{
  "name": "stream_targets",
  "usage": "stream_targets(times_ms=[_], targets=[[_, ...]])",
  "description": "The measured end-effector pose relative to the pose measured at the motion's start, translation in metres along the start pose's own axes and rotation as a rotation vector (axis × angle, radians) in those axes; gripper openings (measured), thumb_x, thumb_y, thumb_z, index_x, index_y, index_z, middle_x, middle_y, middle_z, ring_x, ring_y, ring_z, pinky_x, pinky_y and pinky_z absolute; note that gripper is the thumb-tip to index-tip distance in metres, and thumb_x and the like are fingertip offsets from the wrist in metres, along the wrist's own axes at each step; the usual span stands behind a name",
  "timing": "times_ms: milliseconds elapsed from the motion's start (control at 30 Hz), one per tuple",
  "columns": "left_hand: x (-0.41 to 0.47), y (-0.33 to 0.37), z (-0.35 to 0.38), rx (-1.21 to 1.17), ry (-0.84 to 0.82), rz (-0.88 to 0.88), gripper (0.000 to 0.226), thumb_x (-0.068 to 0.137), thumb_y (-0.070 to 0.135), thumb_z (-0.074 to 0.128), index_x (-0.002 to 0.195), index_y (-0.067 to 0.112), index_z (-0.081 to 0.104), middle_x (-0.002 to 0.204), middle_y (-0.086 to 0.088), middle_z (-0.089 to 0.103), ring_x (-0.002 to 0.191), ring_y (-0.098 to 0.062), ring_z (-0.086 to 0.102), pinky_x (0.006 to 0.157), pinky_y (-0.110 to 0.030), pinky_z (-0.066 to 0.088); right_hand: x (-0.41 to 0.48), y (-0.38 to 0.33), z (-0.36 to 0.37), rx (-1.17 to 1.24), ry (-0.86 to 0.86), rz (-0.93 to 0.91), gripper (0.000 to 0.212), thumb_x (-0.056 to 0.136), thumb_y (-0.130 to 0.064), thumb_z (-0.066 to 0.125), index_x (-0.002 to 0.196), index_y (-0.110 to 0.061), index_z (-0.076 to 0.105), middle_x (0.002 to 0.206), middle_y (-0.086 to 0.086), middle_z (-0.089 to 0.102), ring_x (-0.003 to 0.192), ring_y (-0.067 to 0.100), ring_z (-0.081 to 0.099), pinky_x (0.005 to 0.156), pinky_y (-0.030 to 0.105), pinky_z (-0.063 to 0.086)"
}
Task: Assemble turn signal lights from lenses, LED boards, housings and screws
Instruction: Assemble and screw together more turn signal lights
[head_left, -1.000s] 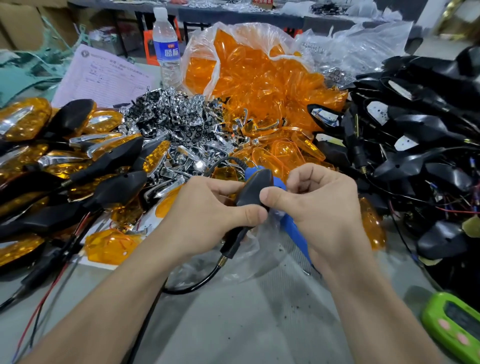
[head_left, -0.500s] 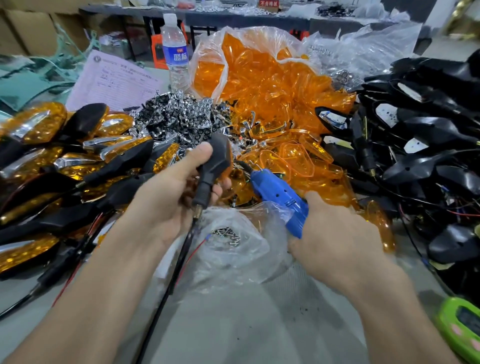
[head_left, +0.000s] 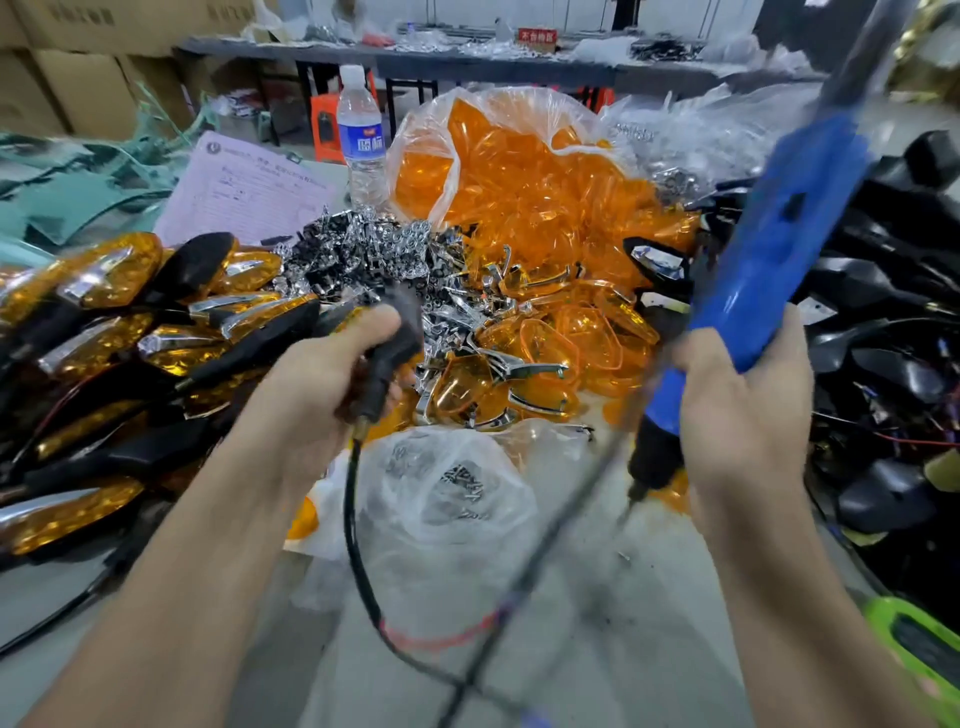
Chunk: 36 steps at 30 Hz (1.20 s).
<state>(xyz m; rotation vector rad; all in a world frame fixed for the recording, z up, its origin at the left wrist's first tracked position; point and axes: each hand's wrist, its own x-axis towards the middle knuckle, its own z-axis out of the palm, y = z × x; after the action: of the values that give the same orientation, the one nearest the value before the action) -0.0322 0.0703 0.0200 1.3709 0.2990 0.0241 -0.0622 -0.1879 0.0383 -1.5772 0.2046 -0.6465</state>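
1. Left hand grips the black housing by its stem, cable dangling.
2. Right hand is wrapped round the blue screwdriver, which has been lifted off the worktop and now points bit down.
3. Likely next: driving the screw.
4. Screw bag lies between the hands, amber lenses behind.

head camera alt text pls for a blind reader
Left hand grips a black signal light with a cable; right hand holds a blue power screwdriver, tip down, beside a bag of screws. Orange lenses and black housings are piled around.
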Motion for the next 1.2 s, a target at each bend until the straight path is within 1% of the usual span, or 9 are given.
stream_targets(times_ms=[67, 133, 233, 367, 533, 667, 833, 967, 1200], targets=[[-0.005, -0.006, 0.011, 0.229, -0.016, 0.072, 0.026, 0.077, 0.039, 0.085, 0.081, 0.013, 0.083, 0.064, -0.007, 0.072, 0.045, -0.018, 0.061, 0.044, -0.024, 0.049, 0.000, 0.001, 0.003, 0.333, -0.002, 0.070, 0.039, 0.077, 0.001, 0.057, 0.108, -0.021, 0.051, 0.085, 0.012, 0.056, 0.066, 0.029, 0.060, 0.063, 0.041, 0.049], [-0.014, -0.013, 0.021, 0.470, -0.033, 0.139, 0.027, 0.054, 0.054, 0.089, 0.076, 0.039, 0.084, 0.070, 0.002, 0.077, 0.056, -0.014, 0.069, 0.054, -0.029, 0.055, -0.002, 0.002, 0.005, 0.509, -0.031, 0.140, 0.041, 0.074, -0.001, 0.056, 0.113, -0.013, 0.050, 0.086, 0.017, 0.054, 0.072, 0.029, 0.061, 0.067, 0.043, 0.051], [-0.022, -0.019, 0.032, 0.700, -0.058, 0.183, 0.021, 0.049, 0.065, 0.084, 0.066, 0.065, 0.071, 0.066, 0.018, 0.075, 0.061, -0.004, 0.073, 0.053, -0.022, 0.057, -0.004, 0.009, 0.002, 0.671, -0.094, 0.288, 0.019, 0.085, 0.002, 0.057, 0.099, -0.009, 0.050, 0.071, 0.008, 0.058, 0.070, 0.024, 0.059, 0.065, 0.038, 0.051], [-0.025, -0.020, 0.035, 0.778, -0.113, 0.213, 0.019, 0.056, 0.061, 0.083, 0.072, 0.061, 0.074, 0.061, 0.015, 0.073, 0.055, -0.004, 0.072, 0.041, -0.012, 0.045, -0.005, 0.011, 0.003, 0.776, -0.108, 0.383, 0.022, 0.089, 0.005, 0.055, 0.093, -0.015, 0.049, 0.069, 0.005, 0.055, 0.071, 0.023, 0.055, 0.073, 0.037, 0.047], [-0.022, -0.024, 0.034, 0.933, -0.029, 0.235, 0.025, 0.046, 0.080, 0.070, 0.063, 0.062, 0.069, 0.062, 0.028, 0.069, 0.067, 0.009, 0.067, 0.060, -0.026, 0.057, -0.003, 0.012, 0.004, 0.920, -0.052, 0.479, 0.012, 0.091, -0.007, 0.057, 0.100, -0.013, 0.051, 0.078, 0.006, 0.060, 0.075, 0.023, 0.057, 0.068, 0.035, 0.054], [-0.021, -0.024, 0.034, 0.962, 0.077, 0.233, 0.026, 0.041, 0.083, 0.064, 0.055, 0.060, 0.066, 0.060, 0.034, 0.065, 0.066, 0.010, 0.064, 0.060, -0.022, 0.048, -0.001, 0.019, 0.007, 0.570, 0.002, 0.526, 0.014, 0.092, -0.021, 0.065, 0.102, -0.013, 0.061, 0.079, 0.010, 0.067, 0.075, 0.023, 0.061, 0.083, 0.048, 0.059], [-0.021, -0.023, 0.033, 0.972, 0.114, 0.266, 0.025, 0.045, 0.081, 0.064, 0.068, 0.070, 0.067, 0.058, 0.028, 0.067, 0.063, 0.008, 0.063, 0.055, -0.021, 0.044, 0.006, 0.020, 0.003, 0.109, -0.127, 0.287, 0.018, 0.086, -0.038, 0.071, 0.089, -0.021, 0.065, 0.081, 0.001, 0.061, 0.068, 0.007, 0.059, 0.070, 0.031, 0.047], [-0.024, -0.023, 0.033, 0.929, 0.103, 0.255, 0.021, 0.049, 0.076, 0.066, 0.070, 0.072, 0.065, 0.060, 0.027, 0.069, 0.064, 0.008, 0.063, 0.055, -0.021, 0.045, 0.010, 0.020, -0.004, 0.039, -0.199, 0.205, 0.031, 0.074, -0.044, 0.070, 0.088, -0.017, 0.066, 0.075, 0.007, 0.063, 0.063, 0.016, 0.058, 0.056, 0.030, 0.048], [-0.024, -0.021, 0.032, 0.943, 0.112, 0.265, 0.020, 0.048, 0.076, 0.064, 0.067, 0.073, 0.063, 0.058, 0.025, 0.068, 0.071, 0.018, 0.058, 0.055, -0.022, 0.045, 0.014, 0.022, -0.009, 0.255, 0.022, 0.206, 0.015, 0.086, -0.028, 0.071, 0.086, -0.015, 0.066, 0.065, 0.004, 0.065, 0.052, 0.019, 0.058, 0.046, 0.027, 0.046]])
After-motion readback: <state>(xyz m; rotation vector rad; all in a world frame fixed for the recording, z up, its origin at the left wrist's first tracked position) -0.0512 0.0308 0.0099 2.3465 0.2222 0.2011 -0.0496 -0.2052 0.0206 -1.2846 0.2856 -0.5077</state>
